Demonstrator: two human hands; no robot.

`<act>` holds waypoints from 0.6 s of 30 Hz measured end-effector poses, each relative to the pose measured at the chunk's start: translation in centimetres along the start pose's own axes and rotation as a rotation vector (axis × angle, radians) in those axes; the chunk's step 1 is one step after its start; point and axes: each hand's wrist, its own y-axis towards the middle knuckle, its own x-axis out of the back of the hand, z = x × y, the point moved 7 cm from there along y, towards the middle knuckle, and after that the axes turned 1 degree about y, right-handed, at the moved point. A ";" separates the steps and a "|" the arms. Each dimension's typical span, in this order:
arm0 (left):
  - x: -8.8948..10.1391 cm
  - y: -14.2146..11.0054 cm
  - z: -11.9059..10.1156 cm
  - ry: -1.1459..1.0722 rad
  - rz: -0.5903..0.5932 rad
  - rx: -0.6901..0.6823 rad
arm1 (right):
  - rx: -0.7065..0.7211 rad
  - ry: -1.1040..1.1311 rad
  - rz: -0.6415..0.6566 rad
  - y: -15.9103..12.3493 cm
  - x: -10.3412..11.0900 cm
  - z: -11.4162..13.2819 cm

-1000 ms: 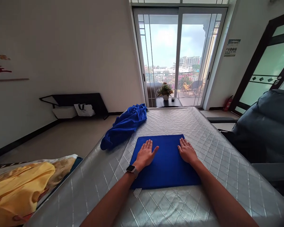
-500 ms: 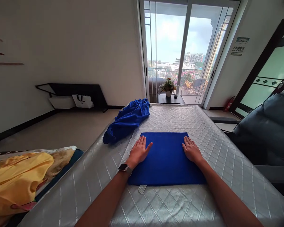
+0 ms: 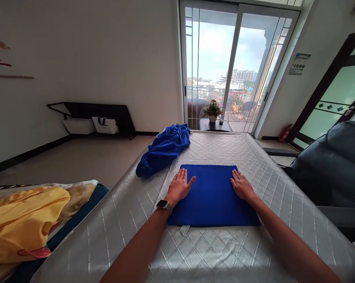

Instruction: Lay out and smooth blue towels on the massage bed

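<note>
A blue cloth (image 3: 211, 196), folded into a flat rectangle, lies on the silver quilted surface (image 3: 224, 251). A small pale tag (image 3: 184, 230) sticks out from its near edge. My left hand (image 3: 180, 186), with a watch on its wrist, rests flat on the cloth's left edge, thumb spread inward. On the right edge my right hand (image 3: 241, 185) lies flat too, fingers stretched forward. Neither hand grasps anything. Beyond the left hand, a crumpled blue cloth (image 3: 165, 149) sits at the far left of the surface.
Yellow fabric (image 3: 26, 220) is heaped at the lower left. A dark leather sofa (image 3: 339, 165) stands at the right. Past the far edge are a small table with a potted plant (image 3: 212, 112) and a sliding glass door (image 3: 239, 70). A black rack (image 3: 97, 114) stands by the left wall.
The camera view has shifted slightly, so the scene sits a little further right in the picture. Both hands stay flat on the folded cloth's sides.
</note>
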 end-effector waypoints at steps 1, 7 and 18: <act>0.0 0.0 0.0 0.001 -0.004 0.000 | 0.002 -0.009 -0.002 -0.2 0.2 0.0; 0.0 0.1 0.0 -0.003 -0.045 -0.015 | 0.018 -0.009 -0.029 -2.3 0.8 -0.3; -0.2 0.3 0.2 0.046 -0.036 -0.021 | 0.016 0.041 0.005 -4.5 -0.8 -0.1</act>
